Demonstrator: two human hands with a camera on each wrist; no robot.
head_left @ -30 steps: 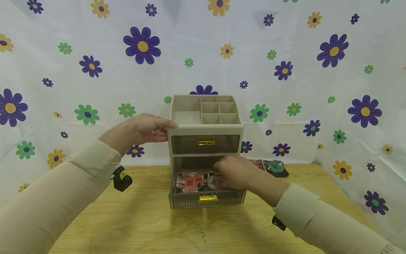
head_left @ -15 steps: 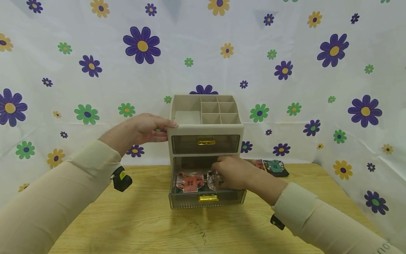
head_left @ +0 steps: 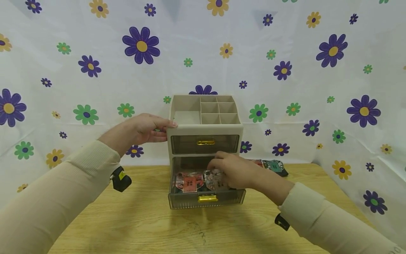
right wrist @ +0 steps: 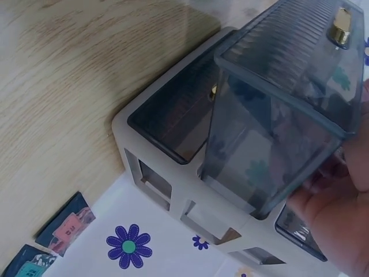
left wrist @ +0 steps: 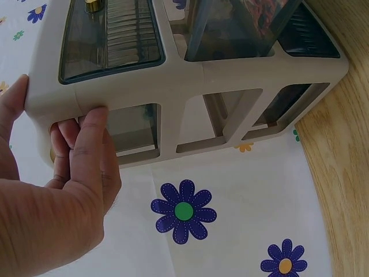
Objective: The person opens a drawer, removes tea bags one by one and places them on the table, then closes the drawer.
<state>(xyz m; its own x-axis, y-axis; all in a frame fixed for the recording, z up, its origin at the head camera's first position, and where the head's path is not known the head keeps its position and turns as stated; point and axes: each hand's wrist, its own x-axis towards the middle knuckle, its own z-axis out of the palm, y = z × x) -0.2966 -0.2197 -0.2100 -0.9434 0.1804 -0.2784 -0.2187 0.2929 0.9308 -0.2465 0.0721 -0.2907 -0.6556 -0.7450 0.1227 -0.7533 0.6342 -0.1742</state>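
A cream desktop drawer organizer (head_left: 206, 129) stands on the table, its lower smoky clear drawer (head_left: 187, 201) pulled out. My left hand (head_left: 144, 127) grips the organizer's upper left corner; in the left wrist view its fingers reach into a side opening. Inside the drawer lie a flat packet with a red label (head_left: 190, 184) and, to its right, a packet with a grey-brown label (head_left: 219, 184). My right hand (head_left: 236, 171) reaches over the drawer's right side with bent fingers at the grey-brown packet. Its fingertips are hidden; I cannot tell whether they pinch it.
Above is a shut upper drawer (head_left: 190, 144) with a gold handle, below top compartments (head_left: 219, 107). Behind my right hand, a green-labelled packet (head_left: 274, 166) and a red-labelled packet (right wrist: 68, 229) lie on the wooden table (head_left: 136, 218). A flower-print cloth (head_left: 111, 81) hangs close behind.
My right hand has shifted slightly up within the drawer, and more of the grey-brown packet shows at its left. My left hand keeps its hold on the organizer.
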